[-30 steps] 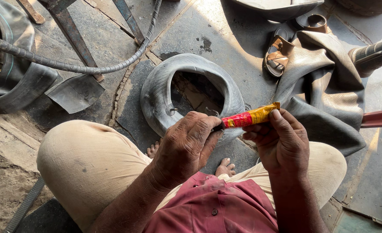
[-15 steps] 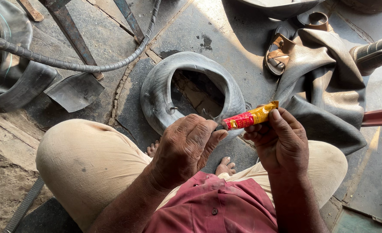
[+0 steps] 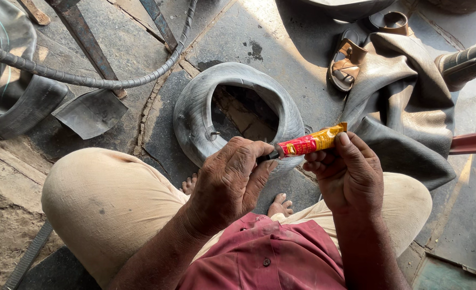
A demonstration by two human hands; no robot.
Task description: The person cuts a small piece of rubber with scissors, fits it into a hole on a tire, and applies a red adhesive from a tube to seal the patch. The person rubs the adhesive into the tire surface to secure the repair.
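Note:
I am squatting, and both hands meet above my knees. My right hand (image 3: 351, 174) pinches a small red and yellow tube (image 3: 310, 143) by its body and tail, holding it level. My left hand (image 3: 230, 180) closes its thumb and fingers on the tube's dark cap end (image 3: 270, 156). Just beyond the hands a grey rubber inner tube (image 3: 195, 113) lies in a loop on the stone floor, its valve stem pointing into the hole.
A second slack inner tube (image 3: 404, 91) lies crumpled at the right, with a brown sandal (image 3: 346, 64) beside it. A ribbed hose (image 3: 87, 80) curves across the upper left over metal bars and a black rubber scrap (image 3: 90, 111). Another tyre (image 3: 12, 102) sits at the far left.
Both hands stay almost in place with the tube. My left fingers have shifted slightly on the cap end.

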